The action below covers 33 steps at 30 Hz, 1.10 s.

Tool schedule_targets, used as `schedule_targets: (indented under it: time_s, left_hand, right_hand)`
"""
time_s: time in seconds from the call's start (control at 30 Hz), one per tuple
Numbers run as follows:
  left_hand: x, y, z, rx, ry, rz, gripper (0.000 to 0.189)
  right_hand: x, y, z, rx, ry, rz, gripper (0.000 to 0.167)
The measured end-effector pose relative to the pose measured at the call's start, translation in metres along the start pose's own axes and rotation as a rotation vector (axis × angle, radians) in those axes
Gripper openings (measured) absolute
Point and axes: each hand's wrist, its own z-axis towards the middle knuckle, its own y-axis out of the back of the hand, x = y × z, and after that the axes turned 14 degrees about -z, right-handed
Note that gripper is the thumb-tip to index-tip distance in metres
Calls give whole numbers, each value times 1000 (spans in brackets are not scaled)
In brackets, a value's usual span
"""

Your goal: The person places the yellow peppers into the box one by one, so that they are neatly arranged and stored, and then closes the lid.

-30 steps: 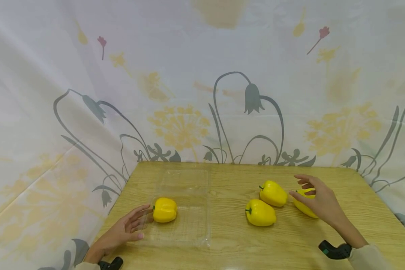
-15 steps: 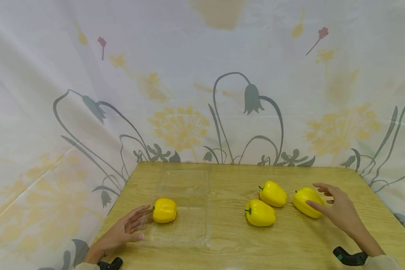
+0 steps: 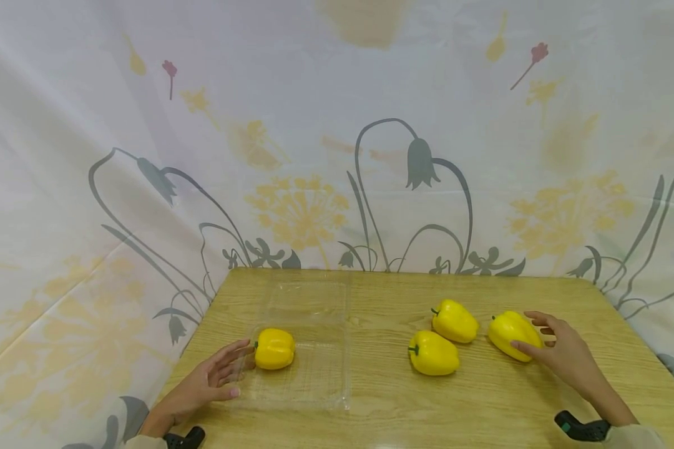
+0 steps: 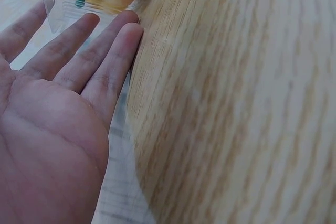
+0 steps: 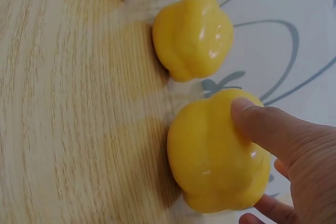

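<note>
My right hand [image 3: 564,355] is at the rightmost yellow bell pepper [image 3: 505,333], its thumb on the near side and its fingers around the far side. In the right wrist view, the thumb [image 5: 262,124] lies over that bell pepper [image 5: 210,156], with fingertips showing past its lower edge. My left hand [image 3: 202,383] is beside a clear plastic container [image 3: 320,393], fingers extended toward its left wall. Inside the container sits another yellow bell pepper [image 3: 274,349] with a green stem. In the left wrist view, the fingertips of my left hand [image 4: 58,103] are right at the container's ribbed wall.
Two more yellow bell peppers, one nearer [image 3: 434,354] and one farther [image 3: 455,322], lie close together between the container and my right hand. The container's clear lid [image 3: 309,302] lies folded back on the wooden table [image 3: 382,399]. Flower-printed fabric [image 3: 326,125] hangs behind.
My right hand shifted right from above the rightmost bell pepper, then closed in on it, thumb now against it. My left hand and the other bell peppers stay in place.
</note>
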Motion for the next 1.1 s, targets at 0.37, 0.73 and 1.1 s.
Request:
schedule_targets:
  time_s: [0.37,0.73,1.1]
  left_hand:
    - [0,-1,0,-14,19,-23,79]
    - [-1,-1,1,-33,51,-1,78]
    - [-1,-1,1,-42,57,-15,79]
  right_hand:
    - [-1,-4,4,71,-52,-38,90]
    - [2,-5,4,51,-63,-49,90]
    - [1,-5,3,9,-69,-58,89]
